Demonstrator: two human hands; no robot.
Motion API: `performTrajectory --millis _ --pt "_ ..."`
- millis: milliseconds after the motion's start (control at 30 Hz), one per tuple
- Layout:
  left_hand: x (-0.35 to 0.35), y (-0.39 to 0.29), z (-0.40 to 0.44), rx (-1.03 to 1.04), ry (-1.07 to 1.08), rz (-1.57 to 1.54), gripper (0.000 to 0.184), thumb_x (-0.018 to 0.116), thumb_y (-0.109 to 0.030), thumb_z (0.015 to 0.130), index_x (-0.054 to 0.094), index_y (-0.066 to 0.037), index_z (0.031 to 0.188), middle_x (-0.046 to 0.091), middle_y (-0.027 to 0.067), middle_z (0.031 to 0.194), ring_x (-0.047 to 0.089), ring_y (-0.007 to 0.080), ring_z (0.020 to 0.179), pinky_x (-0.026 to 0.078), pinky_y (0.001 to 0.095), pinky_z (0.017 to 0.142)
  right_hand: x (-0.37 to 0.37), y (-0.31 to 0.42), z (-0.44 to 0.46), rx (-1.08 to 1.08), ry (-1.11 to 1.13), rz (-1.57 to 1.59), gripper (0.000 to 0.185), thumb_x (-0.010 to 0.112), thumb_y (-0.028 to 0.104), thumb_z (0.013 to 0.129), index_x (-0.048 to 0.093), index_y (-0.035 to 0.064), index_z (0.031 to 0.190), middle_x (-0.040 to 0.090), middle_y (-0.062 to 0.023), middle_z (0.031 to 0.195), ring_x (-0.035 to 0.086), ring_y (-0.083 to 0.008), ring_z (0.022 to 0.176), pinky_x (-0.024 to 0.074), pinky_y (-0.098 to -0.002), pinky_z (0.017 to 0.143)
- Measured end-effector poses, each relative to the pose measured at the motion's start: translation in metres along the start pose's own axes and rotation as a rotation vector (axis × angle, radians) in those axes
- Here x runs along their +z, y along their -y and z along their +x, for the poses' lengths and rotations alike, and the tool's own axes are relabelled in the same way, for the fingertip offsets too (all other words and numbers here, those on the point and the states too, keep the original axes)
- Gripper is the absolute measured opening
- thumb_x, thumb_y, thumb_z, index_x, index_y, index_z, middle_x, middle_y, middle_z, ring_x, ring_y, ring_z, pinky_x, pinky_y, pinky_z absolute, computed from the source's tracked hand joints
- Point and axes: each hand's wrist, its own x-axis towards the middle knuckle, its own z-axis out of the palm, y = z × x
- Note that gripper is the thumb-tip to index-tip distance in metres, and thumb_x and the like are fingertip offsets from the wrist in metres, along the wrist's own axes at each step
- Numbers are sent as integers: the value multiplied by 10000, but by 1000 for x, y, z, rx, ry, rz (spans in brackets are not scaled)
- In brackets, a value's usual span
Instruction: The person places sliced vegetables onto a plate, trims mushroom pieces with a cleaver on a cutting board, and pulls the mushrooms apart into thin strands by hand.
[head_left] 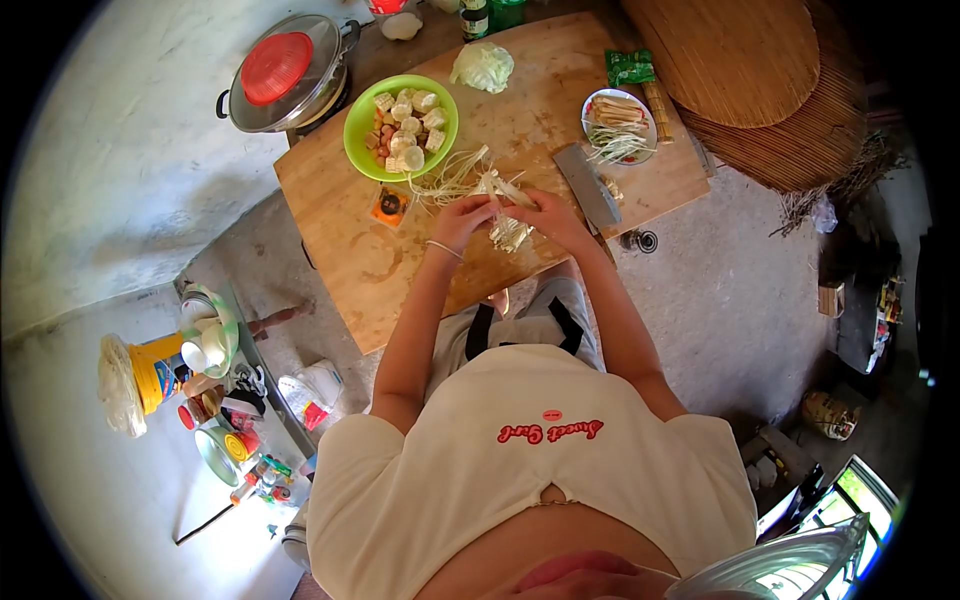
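Note:
Both hands meet over the wooden table, at a bundle of enoki mushrooms [510, 234]. My left hand [466, 219], with a thin bracelet at its wrist, has its fingers closed on the pale strands. Against it, my right hand [545, 215] pinches part of the same bundle. Loose strands [452, 178] lie just beyond my left hand, beside a green bowl [352, 142] of corn pieces and other chunks. A cleaver [588, 187] rests on the table to the right of my right hand. Near my left hand is a small orange packet [390, 206].
Half a cabbage [483, 67] sits at the back of the table [350, 290]. At the right are a plate [651, 135] with sticks and strands and a green packet [629, 67]. A lidded pot [300, 75] stands back left; woven round trays [740, 60] are at the back right.

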Motion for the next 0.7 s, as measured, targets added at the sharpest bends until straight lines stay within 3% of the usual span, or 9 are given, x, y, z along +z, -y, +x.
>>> performTrajectory --millis 200,333,433,500,700 --pt "6 0 -2 50 4 -1 244 596 -164 813 589 -9 1001 609 15 867 567 83 769 452 202 687 7 -2 2 -77 -35 -156 433 635 356 758 577 19 1025 603 -120 882 567 -205 809 427 -318 706" --pt "1 5 2 40 32 55 240 597 -168 812 592 -10 992 608 14 866 563 81 759 452 205 687 3 1 -2 -103 -9 -115 420 621 361 771 579 17 1010 605 -103 884 558 -176 783 426 -295 683" --pt "-2 8 4 21 10 78 231 600 -172 810 602 -14 978 608 11 861 561 77 751 448 201 685 -4 -13 1 -80 -76 81 332 591 331 800 594 33 947 602 -53 829 539 -114 678 415 -246 590" --pt "-4 8 3 18 -28 29 250 603 -181 808 611 6 974 610 9 822 550 66 723 449 199 654 -21 -26 4 68 -146 172 245 559 282 827 583 59 927 571 -1 745 477 -57 571 371 -203 496" --pt "-2 -5 -3 -24 -72 -49 260 617 -209 805 620 0 959 601 3 809 549 57 714 452 186 657 -49 -22 -6 18 -181 414 304 578 331 810 547 78 977 571 -5 730 461 -45 540 348 -192 458"
